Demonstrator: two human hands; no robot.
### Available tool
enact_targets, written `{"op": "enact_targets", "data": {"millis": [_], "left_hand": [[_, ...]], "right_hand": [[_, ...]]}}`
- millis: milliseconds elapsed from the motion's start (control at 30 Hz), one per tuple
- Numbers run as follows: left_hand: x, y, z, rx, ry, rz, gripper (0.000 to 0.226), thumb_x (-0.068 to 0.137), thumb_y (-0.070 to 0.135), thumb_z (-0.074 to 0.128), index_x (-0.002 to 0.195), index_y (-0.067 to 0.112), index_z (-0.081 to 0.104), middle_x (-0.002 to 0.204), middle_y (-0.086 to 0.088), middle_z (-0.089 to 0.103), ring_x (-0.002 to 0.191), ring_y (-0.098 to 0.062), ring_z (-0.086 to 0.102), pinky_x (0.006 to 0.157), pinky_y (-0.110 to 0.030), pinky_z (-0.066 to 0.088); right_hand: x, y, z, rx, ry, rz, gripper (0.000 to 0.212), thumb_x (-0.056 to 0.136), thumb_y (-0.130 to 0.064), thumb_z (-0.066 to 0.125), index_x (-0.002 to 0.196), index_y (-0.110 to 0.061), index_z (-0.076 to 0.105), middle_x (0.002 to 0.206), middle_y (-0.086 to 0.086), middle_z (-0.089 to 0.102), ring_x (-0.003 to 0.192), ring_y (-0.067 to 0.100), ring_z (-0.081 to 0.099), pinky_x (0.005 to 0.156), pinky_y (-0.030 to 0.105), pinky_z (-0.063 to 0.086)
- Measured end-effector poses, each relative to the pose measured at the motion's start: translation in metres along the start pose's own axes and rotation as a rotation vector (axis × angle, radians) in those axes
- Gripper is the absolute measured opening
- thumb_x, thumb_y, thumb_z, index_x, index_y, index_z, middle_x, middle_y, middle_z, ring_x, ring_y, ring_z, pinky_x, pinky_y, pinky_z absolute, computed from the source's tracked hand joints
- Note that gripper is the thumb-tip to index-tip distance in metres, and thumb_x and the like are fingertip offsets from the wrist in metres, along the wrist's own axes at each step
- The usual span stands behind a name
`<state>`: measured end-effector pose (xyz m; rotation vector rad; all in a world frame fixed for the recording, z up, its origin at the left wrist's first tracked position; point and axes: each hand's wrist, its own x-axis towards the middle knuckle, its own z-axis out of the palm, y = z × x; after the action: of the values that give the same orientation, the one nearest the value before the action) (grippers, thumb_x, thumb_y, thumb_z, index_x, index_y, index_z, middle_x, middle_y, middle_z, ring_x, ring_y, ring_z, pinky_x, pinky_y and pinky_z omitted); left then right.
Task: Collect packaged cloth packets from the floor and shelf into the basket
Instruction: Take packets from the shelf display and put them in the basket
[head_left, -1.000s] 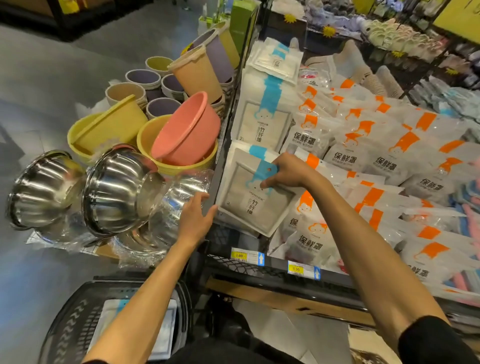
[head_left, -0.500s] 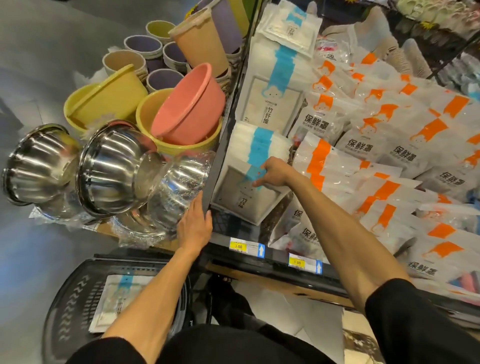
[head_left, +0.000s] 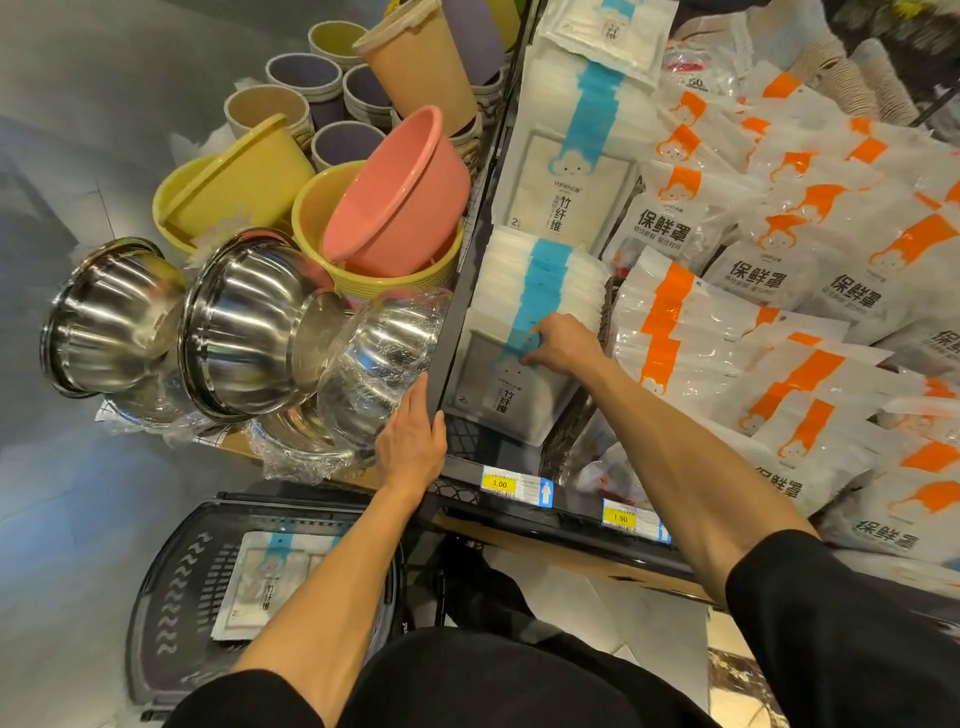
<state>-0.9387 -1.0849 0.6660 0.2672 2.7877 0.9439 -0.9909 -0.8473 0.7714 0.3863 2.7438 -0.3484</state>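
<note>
Shop shelf, black metal frame (head_left: 448, 332): right hand (head_left: 563, 349) still pinches the blue-striped white cloth packet (head_left: 511, 387) at the stack front, unchanged from half a second ago. Left hand (head_left: 413, 441), fingers straight, stays on the frame. Black plastic basket (head_left: 171, 587) below it holds another packet (head_left: 270, 577).

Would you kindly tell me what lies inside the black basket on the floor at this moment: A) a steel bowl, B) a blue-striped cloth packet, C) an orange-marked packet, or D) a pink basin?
B: a cloth packet with a blue stripe lies flat on the bottom of the black basket, and nothing else shows inside it.
</note>
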Motion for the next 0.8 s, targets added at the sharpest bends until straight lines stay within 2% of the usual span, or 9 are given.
{"op": "enact_targets", "data": {"millis": [133, 500, 667, 733, 800], "left_hand": [[-0.0002, -0.0011, -0.0011, -0.003, 0.003, 0.002, 0.061, 0.104, 0.032, 0.045, 0.159, 0.02, 0.022, 0.161, 0.0, 0.035, 0.135, -0.028, 0.05, 0.099, -0.045, 0.048], [-0.0015, -0.0008, -0.0039, -0.012, -0.007, -0.007, 0.061, 0.104, 0.035, 0.045, 0.16, 0.024, 0.021, 0.161, 0.002, 0.036, 0.134, -0.026, 0.052, 0.097, -0.045, 0.051], [-0.0006, -0.0021, -0.0042, -0.02, -0.014, -0.007, 0.062, 0.104, 0.035, 0.046, 0.16, 0.024, 0.021, 0.16, 0.001, 0.037, 0.133, -0.027, 0.053, 0.098, -0.045, 0.05], [-0.0007, -0.002, -0.0044, -0.023, -0.015, -0.008, 0.061, 0.105, 0.035, 0.045, 0.16, 0.024, 0.021, 0.16, 0.002, 0.037, 0.133, -0.027, 0.053, 0.097, -0.045, 0.05], [-0.0012, -0.002, -0.0051, -0.028, -0.024, -0.009, 0.062, 0.105, 0.036, 0.045, 0.16, 0.024, 0.02, 0.161, 0.002, 0.035, 0.134, -0.027, 0.051, 0.099, -0.046, 0.05]], "right_hand": [[0.0034, 0.0025, 0.0015, -0.007, 0.029, 0.015, 0.036, 0.08, -0.037, 0.08, 0.091, -0.005, 0.071, 0.091, 0.012, 0.069, 0.084, 0.029, 0.064, 0.064, 0.033, 0.049], [0.01, -0.0018, 0.0046, 0.0, 0.069, 0.021, 0.031, 0.08, -0.034, 0.08, 0.102, -0.013, 0.074, 0.101, 0.008, 0.071, 0.091, 0.026, 0.065, 0.077, 0.041, 0.057], [0.0072, 0.0001, 0.0088, 0.012, 0.093, 0.02, 0.03, 0.081, -0.032, 0.08, 0.102, -0.012, 0.073, 0.101, 0.008, 0.071, 0.092, 0.028, 0.065, 0.066, 0.032, 0.045], [0.0053, 0.0006, 0.0104, 0.023, 0.105, 0.004, 0.028, 0.082, -0.032, 0.079, 0.1, -0.012, 0.07, 0.102, 0.009, 0.07, 0.093, 0.028, 0.065, 0.066, 0.031, 0.044], [0.0017, -0.0001, 0.0096, 0.02, 0.117, -0.015, 0.031, 0.085, -0.031, 0.077, 0.107, -0.011, 0.068, 0.105, 0.01, 0.069, 0.097, 0.029, 0.064, 0.068, 0.033, 0.045]]}}
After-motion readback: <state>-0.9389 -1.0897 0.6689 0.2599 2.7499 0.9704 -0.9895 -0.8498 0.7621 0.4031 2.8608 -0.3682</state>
